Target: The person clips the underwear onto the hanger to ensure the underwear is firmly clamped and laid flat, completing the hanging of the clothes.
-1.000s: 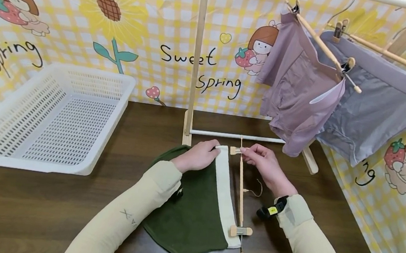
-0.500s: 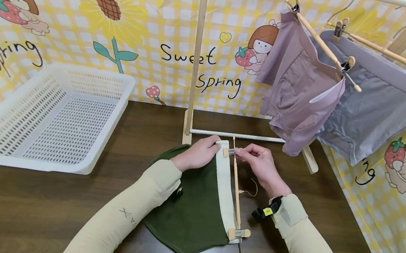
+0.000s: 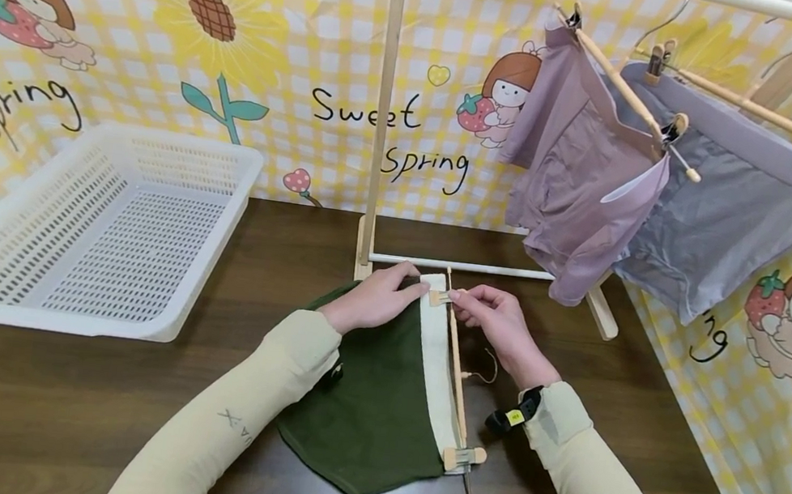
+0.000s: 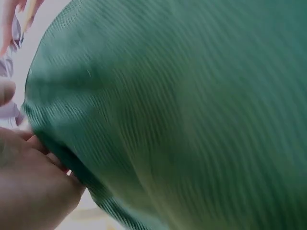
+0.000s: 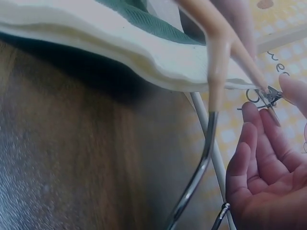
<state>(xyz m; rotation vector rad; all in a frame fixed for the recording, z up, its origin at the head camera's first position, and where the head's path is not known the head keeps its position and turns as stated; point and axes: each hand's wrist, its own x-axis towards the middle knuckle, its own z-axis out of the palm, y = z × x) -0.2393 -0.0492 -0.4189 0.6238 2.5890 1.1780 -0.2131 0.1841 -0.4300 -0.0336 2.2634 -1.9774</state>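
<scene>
Dark green shorts (image 3: 385, 409) with a white waistband (image 3: 437, 349) lie on the table, partly covered by my left arm. My left hand (image 3: 375, 298) grips the far end of the waistband; in the left wrist view its fingers (image 4: 45, 153) go behind the green cloth. With thumb and fingertips my right hand (image 3: 504, 325) pinches the far clip (image 3: 440, 297) of a wooden hanger (image 3: 458, 360), and the clip's tip lies over the waistband. The near clip (image 3: 463, 457) sits across the waistband's other end. In the right wrist view the hanger's metal hook (image 5: 194, 177) points toward the camera.
A white plastic basket (image 3: 170, 327) stands at the left. Behind the hands is a rack with a wooden post (image 3: 383, 115) and low white bar (image 3: 467, 267). Mauve shorts (image 3: 582, 162) and grey shorts (image 3: 716, 202) hang from it at the right.
My right hand has moved left with the far clip, from beside the waistband to over it. The hanger's far end has swung left too. My left hand stays at the waistband, shifting slightly.
</scene>
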